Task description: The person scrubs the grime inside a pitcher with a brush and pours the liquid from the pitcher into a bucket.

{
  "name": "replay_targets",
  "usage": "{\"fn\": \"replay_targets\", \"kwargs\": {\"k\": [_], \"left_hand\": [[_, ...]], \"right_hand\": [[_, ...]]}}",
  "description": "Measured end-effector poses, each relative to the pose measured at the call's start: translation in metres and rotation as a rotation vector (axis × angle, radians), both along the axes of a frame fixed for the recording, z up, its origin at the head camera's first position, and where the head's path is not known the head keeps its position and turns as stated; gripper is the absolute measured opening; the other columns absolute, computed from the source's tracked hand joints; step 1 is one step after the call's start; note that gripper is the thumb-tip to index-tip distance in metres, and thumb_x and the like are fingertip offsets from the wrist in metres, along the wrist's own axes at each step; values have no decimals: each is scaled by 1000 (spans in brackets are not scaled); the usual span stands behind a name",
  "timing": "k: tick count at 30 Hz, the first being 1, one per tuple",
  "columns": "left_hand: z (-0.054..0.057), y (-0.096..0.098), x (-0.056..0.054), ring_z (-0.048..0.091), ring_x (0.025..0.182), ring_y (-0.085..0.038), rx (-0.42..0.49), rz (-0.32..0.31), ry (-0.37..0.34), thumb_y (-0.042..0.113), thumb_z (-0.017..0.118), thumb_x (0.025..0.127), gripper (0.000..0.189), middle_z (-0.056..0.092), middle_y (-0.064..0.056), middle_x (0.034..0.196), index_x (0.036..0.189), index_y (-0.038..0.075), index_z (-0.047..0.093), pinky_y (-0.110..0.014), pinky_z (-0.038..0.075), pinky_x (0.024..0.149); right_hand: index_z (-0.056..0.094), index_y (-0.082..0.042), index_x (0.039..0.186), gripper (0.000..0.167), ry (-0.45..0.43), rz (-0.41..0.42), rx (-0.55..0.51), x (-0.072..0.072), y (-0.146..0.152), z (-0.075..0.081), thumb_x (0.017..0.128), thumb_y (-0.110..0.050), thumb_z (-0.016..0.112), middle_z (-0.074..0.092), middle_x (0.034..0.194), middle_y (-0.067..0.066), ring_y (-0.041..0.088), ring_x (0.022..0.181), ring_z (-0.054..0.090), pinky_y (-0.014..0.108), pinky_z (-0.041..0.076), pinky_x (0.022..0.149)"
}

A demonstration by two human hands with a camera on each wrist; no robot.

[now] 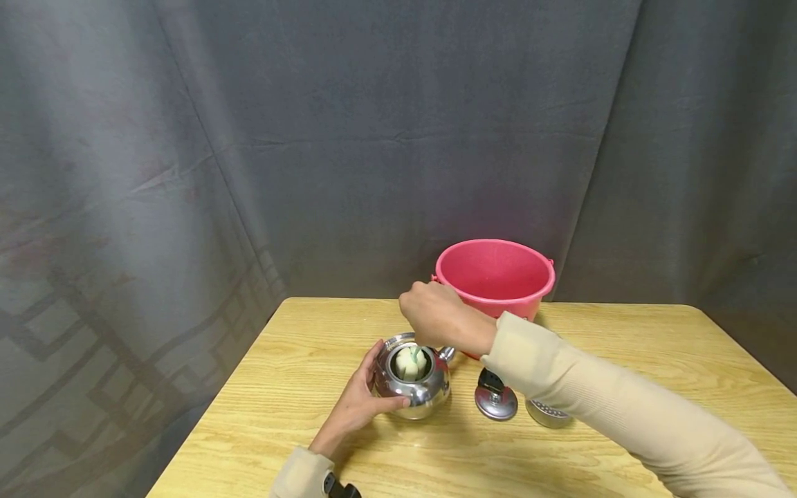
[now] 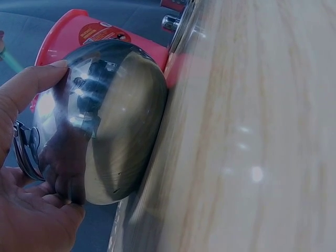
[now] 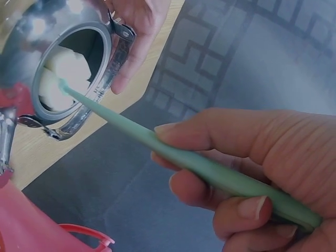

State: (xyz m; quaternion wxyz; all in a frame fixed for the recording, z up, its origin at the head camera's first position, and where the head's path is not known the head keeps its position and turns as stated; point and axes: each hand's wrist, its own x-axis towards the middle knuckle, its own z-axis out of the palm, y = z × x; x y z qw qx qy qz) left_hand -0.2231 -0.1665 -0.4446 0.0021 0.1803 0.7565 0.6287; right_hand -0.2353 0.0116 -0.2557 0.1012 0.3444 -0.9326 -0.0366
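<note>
A shiny steel kettle [image 1: 429,400] stands on the table with its top opening uncovered. My left hand [image 1: 356,404] grips the kettle's rounded side, thumb at the front and fingers at the far left side. Above the opening, my right hand [image 1: 443,319] holds a green-handled sponge brush [image 3: 205,170], its fingers wrapped round the handle in the right wrist view. The brush's white sponge head [image 3: 64,73] sits inside the kettle; its lower part is hidden. A metal carrying handle [image 3: 113,73] lies folded down beside the opening.
Behind the kettle stands a pink bucket [image 1: 492,270]. A steel lid with a black knob [image 1: 496,404] lies to the kettle's right, beside a perforated metal strainer [image 1: 548,415] partly covered by the right sleeve. Grey curtains [image 1: 405,138] hang beyond the wooden table [image 1: 629,360].
</note>
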Motion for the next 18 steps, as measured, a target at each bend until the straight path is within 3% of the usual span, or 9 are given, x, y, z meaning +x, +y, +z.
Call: {"fn": "replay_targets", "kwargs": {"k": [11,18], "left_hand": [[1,0,-1,21,141,-34,8,-3,12,7,85,70,110,24,-21,155,154,3,15,-48,13,114],[0,0,0,21,142,-34,4,-3,5,6,85,70,110,24,-21,155,154,3,15,-48,12,114]], "right_hand": [[59,-13,61,23,4,22,-29,-1,7,-1,71,-8,79,50,55,-2,15,53,49,30,47,45],[51,-16,50,36,-50,42,-102,-1,16,-5,71,-3,76,40,45,-9,9,49,37,23,36,41]]}}
